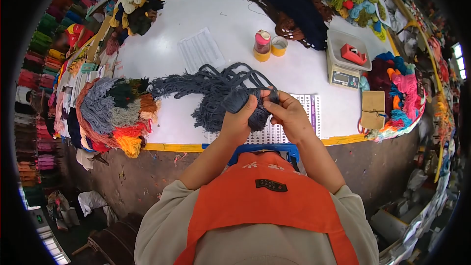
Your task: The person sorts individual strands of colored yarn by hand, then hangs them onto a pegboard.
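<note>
Dark grey-blue yarn [211,91] lies in a loose heap on the white table [147,49], with a tail stretching left and loops at its top. My left hand [240,115] is wrapped round a bundle of this yarn at the heap's right side, thumb on top. Close beside it, my right hand [284,110] pinches a strand or loop of the same yarn between thumb and fingers. Partly under the yarn and hands is a white sheet with rows of dark dots [312,118], near the table's front edge.
Colourful yarn bundles [110,113] lie left, with more [405,93] right. Behind are a printed paper [201,49], a pink-lidded bottle [262,42], a tape roll [279,45], dark yarn [294,12], and a scale [344,77] holding a red tape dispenser [353,54].
</note>
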`<state>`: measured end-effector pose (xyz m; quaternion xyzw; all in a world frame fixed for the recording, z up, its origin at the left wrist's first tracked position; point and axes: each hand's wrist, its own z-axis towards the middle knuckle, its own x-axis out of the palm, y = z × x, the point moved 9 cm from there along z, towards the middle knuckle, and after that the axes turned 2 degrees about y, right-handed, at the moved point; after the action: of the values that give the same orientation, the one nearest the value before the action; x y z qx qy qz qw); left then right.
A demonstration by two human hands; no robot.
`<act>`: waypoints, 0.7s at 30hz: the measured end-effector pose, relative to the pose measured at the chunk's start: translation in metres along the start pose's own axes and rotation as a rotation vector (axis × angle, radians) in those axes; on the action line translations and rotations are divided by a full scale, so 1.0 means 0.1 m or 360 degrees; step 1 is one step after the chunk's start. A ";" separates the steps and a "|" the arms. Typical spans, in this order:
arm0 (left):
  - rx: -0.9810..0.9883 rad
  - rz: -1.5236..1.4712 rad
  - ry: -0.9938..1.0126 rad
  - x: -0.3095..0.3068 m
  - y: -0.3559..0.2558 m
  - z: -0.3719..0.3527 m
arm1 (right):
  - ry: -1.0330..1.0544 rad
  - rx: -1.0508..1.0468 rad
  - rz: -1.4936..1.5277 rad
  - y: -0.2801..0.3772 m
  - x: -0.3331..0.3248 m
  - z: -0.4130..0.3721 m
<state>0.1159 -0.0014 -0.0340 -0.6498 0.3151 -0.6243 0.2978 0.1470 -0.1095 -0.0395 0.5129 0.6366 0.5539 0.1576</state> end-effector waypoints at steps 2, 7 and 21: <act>0.0038 0.0104 -0.0018 -0.04 0.00 0.00 | -0.0041 0.0005 0.0001 -0.01 0.02 0.00; 0.0140 0.0396 -0.0027 -0.04 -0.04 -0.01 | -0.0069 0.0001 0.0011 -0.05 0.01 0.03; -0.0030 -0.0046 -0.0236 -0.34 -0.14 0.07 | 0.0265 0.0091 -0.0238 -0.02 0.10 -0.08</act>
<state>0.1230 0.0344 -0.0446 -0.7014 0.2887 -0.5758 0.3052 0.1357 -0.1048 -0.0350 0.4205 0.6995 0.5630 0.1304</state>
